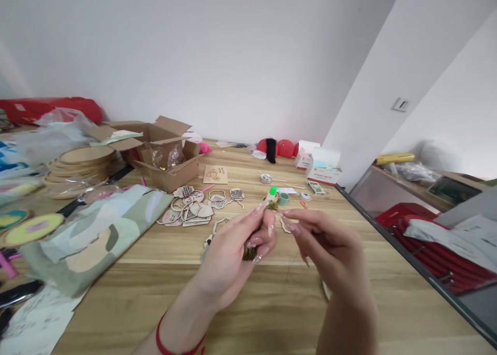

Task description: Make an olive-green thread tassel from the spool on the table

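My left hand (235, 249) is closed around a small olive-green bundle (249, 252) that looks like thread. Part of it shows below the fingers, and an olive tuft (273, 206) pokes out above them. My right hand (326, 241) is just to the right, thumb and forefinger brought together; fine strands (294, 266) hang below it, and what lies between the fingertips is too small to make out. A white tube with a green cap (273, 191) rises right behind my left fingertips; I cannot tell whether they touch it.
Flat printed wooden tags (192, 208) lie beyond my left hand. An open cardboard box (171, 163), stacked round hoops (79, 166) and a patterned cloth (101, 236) are to the left. A green cup (283, 198), a tin (266, 178) and sticky-note boxes (324, 169) stand behind. The table edge (404, 264) runs along the right.
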### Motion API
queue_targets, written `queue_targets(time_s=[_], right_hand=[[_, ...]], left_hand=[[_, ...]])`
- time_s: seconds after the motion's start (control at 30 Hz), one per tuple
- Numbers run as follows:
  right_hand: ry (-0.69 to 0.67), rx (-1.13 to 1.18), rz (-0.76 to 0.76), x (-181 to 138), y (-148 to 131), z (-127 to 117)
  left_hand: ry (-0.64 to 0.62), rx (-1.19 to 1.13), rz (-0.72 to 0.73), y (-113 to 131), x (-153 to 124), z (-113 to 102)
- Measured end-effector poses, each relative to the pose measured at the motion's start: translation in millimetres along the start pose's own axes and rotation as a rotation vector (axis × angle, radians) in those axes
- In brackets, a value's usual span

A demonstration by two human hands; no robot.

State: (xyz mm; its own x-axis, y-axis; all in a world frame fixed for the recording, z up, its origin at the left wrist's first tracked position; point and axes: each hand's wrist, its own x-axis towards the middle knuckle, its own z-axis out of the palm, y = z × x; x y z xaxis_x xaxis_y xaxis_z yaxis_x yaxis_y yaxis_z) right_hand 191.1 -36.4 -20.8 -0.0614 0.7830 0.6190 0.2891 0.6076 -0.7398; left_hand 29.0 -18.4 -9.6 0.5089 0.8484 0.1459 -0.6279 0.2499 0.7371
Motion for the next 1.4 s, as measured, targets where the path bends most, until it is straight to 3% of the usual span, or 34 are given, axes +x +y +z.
queue_targets(time_s=[0.73,1.07,1.3,1.4], right_hand=[[0.043,-0.241,-0.110,-2.7,-4.7,0.9],[0.155,-0.529,-0.392,-5.3,-15.6,16.2],[0.075,-0.528,-0.332,-7.0,-14.4,16.2],[0.057,-0.493,-0.317,-7.5,-14.3,12.4]], left_hand=[[-0.023,0.042,0.022,-2.0,-1.1,-2.6],[0.041,0.314,0.172,-5.4,0.4,-2.8],[0.121,0.376,0.174,-6.9,0.0,-6.4],[0.094,0.266,0.154,-4.6,-0.9,-5.8]])
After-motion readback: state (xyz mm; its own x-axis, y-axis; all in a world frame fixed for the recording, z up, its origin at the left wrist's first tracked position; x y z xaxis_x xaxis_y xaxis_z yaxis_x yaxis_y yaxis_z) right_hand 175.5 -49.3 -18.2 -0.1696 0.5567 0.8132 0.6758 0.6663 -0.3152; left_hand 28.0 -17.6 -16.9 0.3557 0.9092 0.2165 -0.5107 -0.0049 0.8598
